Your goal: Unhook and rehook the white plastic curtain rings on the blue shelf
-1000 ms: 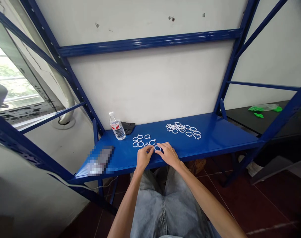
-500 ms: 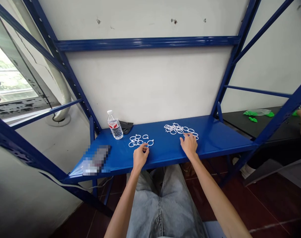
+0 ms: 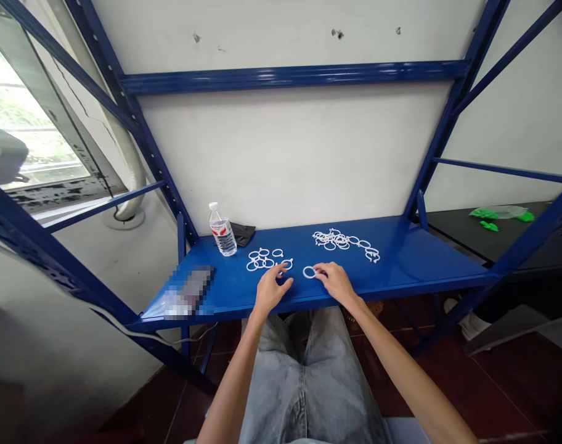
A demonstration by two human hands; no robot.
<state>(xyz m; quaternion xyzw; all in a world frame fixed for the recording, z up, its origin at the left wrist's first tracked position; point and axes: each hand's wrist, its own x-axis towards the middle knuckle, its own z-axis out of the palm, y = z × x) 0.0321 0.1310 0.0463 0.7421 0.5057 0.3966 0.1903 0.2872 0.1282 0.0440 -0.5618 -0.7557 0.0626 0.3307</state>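
Thumb and fingertips of your right hand [image 3: 335, 280] are closed on one white ring [image 3: 304, 272], just below and right of the centre of the frame. You hold it by the side nearest your palm, probably because so thin a loop offers little else to pinch; that leaves most of its rim uncovered, facing your other hand.

Your left hand [image 3: 268, 290], just left of the ring, has its grip loose: thumb and fingers stand apart, with nothing seen held between them. Its fingertips overlap the near edge of the loose cluster of rings [image 3: 261, 261] left of centre; you cannot tell from this angle whether they touch.

The heap of rings [image 3: 334, 239] lies right of centre, farther back on the blue bench [image 3: 401, 256], tangled at its left end and trailing to the right. A stretch of bench parts the two groups, which seems to serve to keep them from mixing while both stay within your reach.

The bottle [image 3: 223, 236] stands upright at the left, toward the back, with a black item [image 3: 244, 234] just behind it; a blurred object [image 3: 195, 288] lies at the lower left, near the front edge. All three sit beyond the cluster, likely so that they stay out of your hands' way.
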